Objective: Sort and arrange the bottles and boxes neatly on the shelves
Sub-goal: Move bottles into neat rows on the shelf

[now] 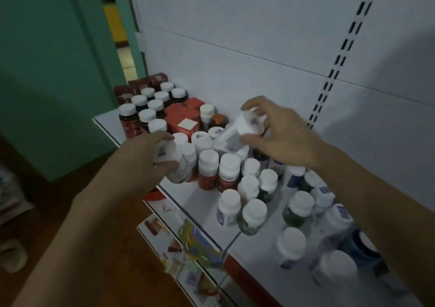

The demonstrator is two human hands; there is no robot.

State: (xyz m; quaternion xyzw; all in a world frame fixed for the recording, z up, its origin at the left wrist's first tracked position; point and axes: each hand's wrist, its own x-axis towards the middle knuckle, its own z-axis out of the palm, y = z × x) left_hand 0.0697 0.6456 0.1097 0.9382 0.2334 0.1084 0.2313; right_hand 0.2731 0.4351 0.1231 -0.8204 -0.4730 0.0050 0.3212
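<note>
- Two bottles grasped: tilted bottle (180, 170) in left grip (146, 158) at shelf (188, 203) front, sideways bottle (231, 136) in right grip (280, 134) over the cluster (207, 165).
- Turn each upright first.
- Set down beside matching labels, caps level.

We hold white-capped bottle (176, 165), red-and-white label, tilted, in left hand (141, 156) over front edge of white shelf (204, 200). Right hand (282, 137) grips white bottles (235, 132), tilted, blurred, count unclear, above centre cluster. Rear left: dark bottles (150, 105), white caps, upright in tidy rows; dark red boxes (141, 85) behind. Beside them, bright red boxes (181, 118) packed together. Centre: red-label bottles (208, 167), upright, close together. Right: green-label bottles (251, 217) and blue-label bottles (324, 198), upright, loosely scattered.
</note>
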